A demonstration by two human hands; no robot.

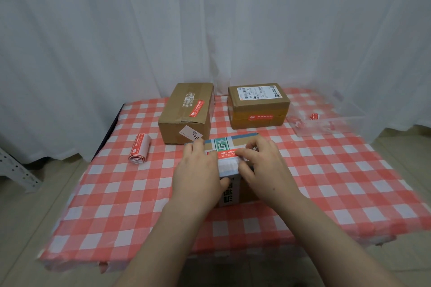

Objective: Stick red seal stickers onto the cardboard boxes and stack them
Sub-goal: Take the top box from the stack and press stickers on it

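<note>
A small cardboard box with green and blue tape sits in the middle of the table, mostly covered by my hands. A red seal sticker lies across its top. My left hand lies over the box's left side, fingers on the top and thumb against the front. My right hand presses fingertips onto the sticker's right end, thumb on the front edge. Behind stand two brown boxes, each with a red seal sticker: a long box at the left and a box with a shipping label at the right.
A roll of red seal stickers lies at the table's left. A clear plastic tray with red and white sticker scraps sits at the back right. The red-and-white checked tablecloth covers the table; white curtains hang behind.
</note>
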